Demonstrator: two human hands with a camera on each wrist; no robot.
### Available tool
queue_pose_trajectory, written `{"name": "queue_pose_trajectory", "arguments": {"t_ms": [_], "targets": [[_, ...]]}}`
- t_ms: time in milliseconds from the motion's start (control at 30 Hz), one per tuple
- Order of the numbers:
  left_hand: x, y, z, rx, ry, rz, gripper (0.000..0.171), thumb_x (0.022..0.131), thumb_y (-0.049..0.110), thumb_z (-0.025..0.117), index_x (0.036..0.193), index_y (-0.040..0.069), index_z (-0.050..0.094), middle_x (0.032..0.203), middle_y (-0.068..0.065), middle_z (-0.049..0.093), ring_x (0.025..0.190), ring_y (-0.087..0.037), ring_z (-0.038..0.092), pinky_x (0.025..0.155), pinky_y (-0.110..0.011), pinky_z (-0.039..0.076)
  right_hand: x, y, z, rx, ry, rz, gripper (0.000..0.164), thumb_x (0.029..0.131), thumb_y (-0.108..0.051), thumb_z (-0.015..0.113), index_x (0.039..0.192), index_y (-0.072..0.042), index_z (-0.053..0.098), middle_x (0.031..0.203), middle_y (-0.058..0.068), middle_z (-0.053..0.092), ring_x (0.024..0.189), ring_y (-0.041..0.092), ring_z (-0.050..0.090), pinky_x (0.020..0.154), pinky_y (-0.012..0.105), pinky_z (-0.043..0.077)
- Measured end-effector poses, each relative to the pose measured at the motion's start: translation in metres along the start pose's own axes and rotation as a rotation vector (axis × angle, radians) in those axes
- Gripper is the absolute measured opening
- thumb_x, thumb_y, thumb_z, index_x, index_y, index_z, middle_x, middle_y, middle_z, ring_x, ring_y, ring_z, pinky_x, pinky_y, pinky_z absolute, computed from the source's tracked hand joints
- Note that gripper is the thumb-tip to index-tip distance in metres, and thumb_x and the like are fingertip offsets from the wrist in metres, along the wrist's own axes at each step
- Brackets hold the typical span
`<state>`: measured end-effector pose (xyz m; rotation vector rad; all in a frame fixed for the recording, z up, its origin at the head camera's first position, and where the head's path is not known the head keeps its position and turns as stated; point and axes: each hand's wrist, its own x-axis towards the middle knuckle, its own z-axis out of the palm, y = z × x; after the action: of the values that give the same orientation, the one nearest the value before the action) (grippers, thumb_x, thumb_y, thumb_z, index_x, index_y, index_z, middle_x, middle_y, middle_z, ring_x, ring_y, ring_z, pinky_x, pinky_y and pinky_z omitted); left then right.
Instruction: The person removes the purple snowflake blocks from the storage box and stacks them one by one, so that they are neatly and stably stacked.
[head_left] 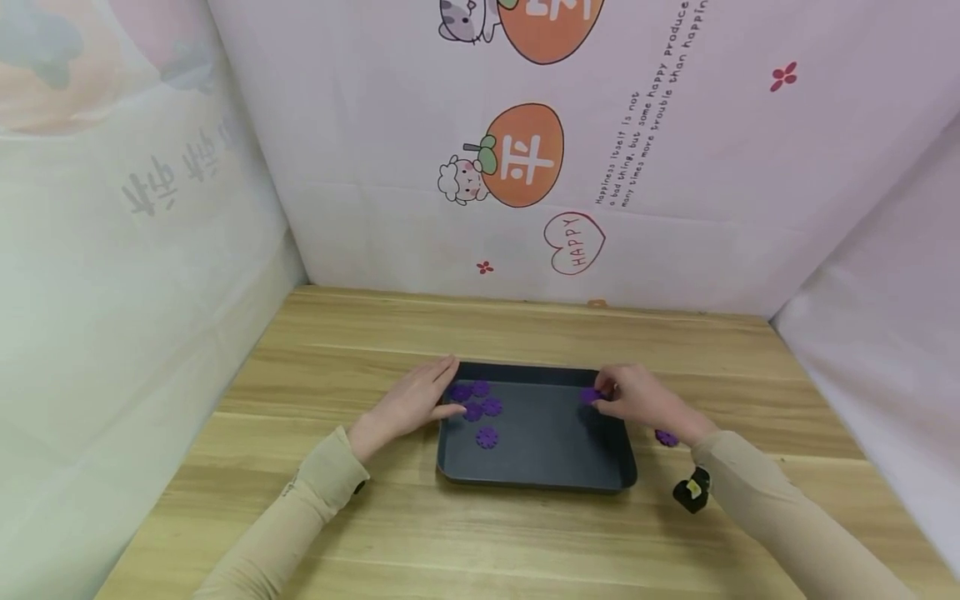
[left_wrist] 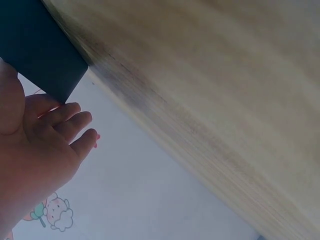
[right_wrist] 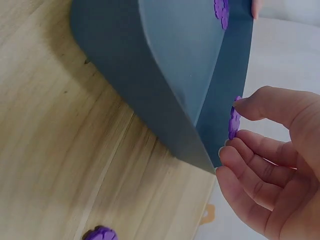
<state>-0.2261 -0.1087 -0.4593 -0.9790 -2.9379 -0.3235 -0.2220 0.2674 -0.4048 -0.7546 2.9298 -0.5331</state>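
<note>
Pinching a purple disc over the tray: right hand.

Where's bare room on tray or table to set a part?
Tray: middle floor, between the purple discs at left and the right hand. Table: strip between tray and wall sheet; patch before the near rim, between the sleeves. Crowded: tray's left end, by the left hand; right of the tray, by the loose disc.

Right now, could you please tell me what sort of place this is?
Probably a makeshift tabletop workspace: partly printed white cloth-like sheets surround three sides of a pale wood-grain table, which bears a dark grey rectangular tray holding small purple notched discs.
</note>
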Motion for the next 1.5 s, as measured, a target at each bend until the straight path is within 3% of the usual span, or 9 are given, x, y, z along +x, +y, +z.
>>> {"name": "queue_pose_trajectory", "arguments": {"t_ms": [633, 1200, 1500], "targets": [[-0.005, 0.002, -0.008, -0.029, 0.004, -0.002, 0.083, 0.096, 0.049, 0.058, 0.153, -0.005, 0.031, 0.159, -0.025, 0.033, 0.148, -0.037, 0.034, 0.121, -0.051, 0.033, -0.025, 0.025, -0.011, 0.003, 0.03, 0.077, 0.017, 0.085, -0.015, 0.075, 0.095, -0.003, 0.07, 0.086, 0.006, 0.071, 0.073, 0.01, 0.063, 0.061, 0.025, 0.054], [-0.002, 0.004, -0.008, -0.011, -0.008, 0.002, 0.083, 0.097, 0.051, 0.057, 0.153, -0.004, 0.03, 0.158, -0.024, 0.033, 0.147, -0.036, 0.035, 0.121, -0.051, 0.033, -0.054, 0.048, -0.003, 0.036, 0.055, 0.11, 0.019, 0.082, -0.011, 0.077, 0.092, 0.002, 0.069, 0.082, 0.008, 0.071, 0.07, 0.011, 0.064, 0.059, 0.021, 0.053], [-0.002, 0.004, -0.006, -0.012, -0.008, 0.002, 0.083, 0.097, 0.052, 0.056, 0.153, -0.004, 0.03, 0.159, -0.023, 0.032, 0.148, -0.036, 0.035, 0.121, -0.051, 0.033, -0.067, 0.064, 0.001, 0.037, 0.069, 0.146, 0.016, 0.083, -0.015, 0.077, 0.088, -0.002, 0.07, 0.08, 0.005, 0.072, 0.068, 0.009, 0.064, 0.057, 0.019, 0.052]]}}
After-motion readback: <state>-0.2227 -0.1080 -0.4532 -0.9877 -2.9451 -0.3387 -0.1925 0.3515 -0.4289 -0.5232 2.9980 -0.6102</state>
